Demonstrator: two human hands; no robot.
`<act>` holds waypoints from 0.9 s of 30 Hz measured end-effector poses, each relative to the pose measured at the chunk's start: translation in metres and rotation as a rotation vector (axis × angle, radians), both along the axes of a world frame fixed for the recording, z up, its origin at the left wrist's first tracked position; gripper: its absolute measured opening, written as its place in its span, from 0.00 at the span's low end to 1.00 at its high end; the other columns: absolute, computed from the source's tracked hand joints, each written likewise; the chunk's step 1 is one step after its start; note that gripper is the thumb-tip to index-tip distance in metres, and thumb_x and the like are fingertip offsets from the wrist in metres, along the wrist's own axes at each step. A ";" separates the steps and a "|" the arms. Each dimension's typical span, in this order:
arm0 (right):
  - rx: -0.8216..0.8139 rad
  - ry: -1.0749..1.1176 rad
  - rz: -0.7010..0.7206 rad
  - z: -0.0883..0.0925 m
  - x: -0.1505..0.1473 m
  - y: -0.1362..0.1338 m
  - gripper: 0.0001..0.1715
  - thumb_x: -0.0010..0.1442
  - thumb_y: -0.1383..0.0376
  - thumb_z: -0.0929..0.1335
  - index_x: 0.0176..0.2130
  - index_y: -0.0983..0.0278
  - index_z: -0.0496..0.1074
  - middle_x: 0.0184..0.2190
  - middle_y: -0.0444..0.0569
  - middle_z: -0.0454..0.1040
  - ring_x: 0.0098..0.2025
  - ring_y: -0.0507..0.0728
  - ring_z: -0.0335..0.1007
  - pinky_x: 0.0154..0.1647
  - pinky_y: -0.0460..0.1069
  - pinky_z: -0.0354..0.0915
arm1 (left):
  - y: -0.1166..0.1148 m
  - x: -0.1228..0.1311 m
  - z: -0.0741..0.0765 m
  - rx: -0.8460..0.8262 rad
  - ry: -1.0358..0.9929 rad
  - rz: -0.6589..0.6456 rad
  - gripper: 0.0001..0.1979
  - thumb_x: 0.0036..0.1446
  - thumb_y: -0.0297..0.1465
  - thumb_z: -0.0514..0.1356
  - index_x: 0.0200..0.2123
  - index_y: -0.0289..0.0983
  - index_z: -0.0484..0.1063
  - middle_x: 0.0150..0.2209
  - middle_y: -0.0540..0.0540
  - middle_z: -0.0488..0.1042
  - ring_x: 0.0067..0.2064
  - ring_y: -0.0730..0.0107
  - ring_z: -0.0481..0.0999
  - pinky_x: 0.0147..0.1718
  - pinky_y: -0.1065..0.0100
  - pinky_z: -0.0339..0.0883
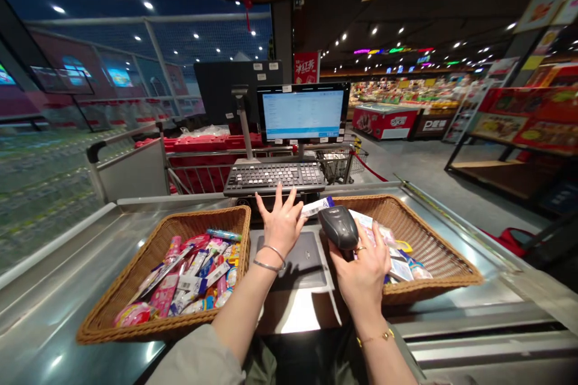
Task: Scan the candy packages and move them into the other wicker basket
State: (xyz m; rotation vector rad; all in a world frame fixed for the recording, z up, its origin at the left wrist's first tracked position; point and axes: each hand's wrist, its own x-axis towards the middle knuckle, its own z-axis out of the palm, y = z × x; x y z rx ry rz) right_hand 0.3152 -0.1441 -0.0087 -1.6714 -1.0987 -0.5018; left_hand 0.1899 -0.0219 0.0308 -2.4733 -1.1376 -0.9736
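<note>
My left hand [280, 225] pinches a narrow white-and-blue packet [316, 207] by its end, its other fingers spread toward the keyboard. A barcode shows on the packet's white side. Wrapped around a black handheld barcode scanner [339, 227] is my right hand [365, 264]; the scanner's head is right beside the packet. On the left, a wicker basket [97, 307] holds many small packaged sweets [194, 280]. Another wicker basket [445, 252], on the right, contains a smaller pile of packages [400, 267], partly hidden by my right hand.
A keyboard [275, 175] sits ahead, below a lit monitor [303, 113]. Both baskets stand on a metal counter [40, 337]. A grey flat pad [307, 261] lies between them. Behind the counter are shopping carts [203, 177]; shelves [519, 126] stand at the right.
</note>
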 end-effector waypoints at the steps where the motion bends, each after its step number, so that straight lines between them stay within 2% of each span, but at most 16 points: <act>1: 0.013 0.008 -0.011 0.000 0.003 -0.001 0.22 0.58 0.57 0.69 0.49 0.65 0.74 0.53 0.59 0.73 0.66 0.69 0.54 0.63 0.69 0.48 | -0.001 0.003 0.001 -0.003 0.001 -0.006 0.12 0.61 0.37 0.59 0.47 0.47 0.76 0.64 0.47 0.65 0.70 0.45 0.49 0.60 0.25 0.19; 8: 0.037 0.074 -0.073 -0.001 0.024 -0.007 0.24 0.57 0.54 0.69 0.49 0.65 0.74 0.51 0.59 0.75 0.65 0.70 0.55 0.63 0.69 0.47 | -0.005 0.023 0.000 0.001 0.017 -0.053 0.13 0.61 0.37 0.59 0.48 0.47 0.76 0.64 0.47 0.65 0.70 0.45 0.48 0.60 0.24 0.20; 14: 0.002 0.153 -0.124 -0.002 0.043 -0.015 0.29 0.56 0.52 0.69 0.52 0.66 0.73 0.54 0.60 0.73 0.66 0.70 0.54 0.63 0.68 0.48 | -0.006 0.037 -0.003 0.005 0.045 -0.097 0.13 0.62 0.38 0.58 0.49 0.48 0.75 0.64 0.47 0.64 0.70 0.44 0.48 0.59 0.23 0.20; 20: 0.013 0.244 -0.192 -0.001 0.056 -0.020 0.30 0.56 0.51 0.68 0.51 0.67 0.73 0.53 0.62 0.73 0.66 0.70 0.55 0.62 0.70 0.46 | -0.006 0.051 -0.006 0.003 0.085 -0.132 0.12 0.63 0.37 0.57 0.49 0.48 0.75 0.65 0.48 0.63 0.70 0.44 0.47 0.59 0.21 0.22; 27: 0.027 0.320 -0.225 -0.003 0.073 -0.025 0.28 0.54 0.49 0.68 0.45 0.68 0.76 0.50 0.62 0.75 0.65 0.69 0.55 0.63 0.66 0.49 | -0.002 0.064 -0.013 0.012 0.166 -0.187 0.12 0.60 0.34 0.61 0.47 0.50 0.76 0.65 0.50 0.62 0.70 0.43 0.47 0.58 0.21 0.25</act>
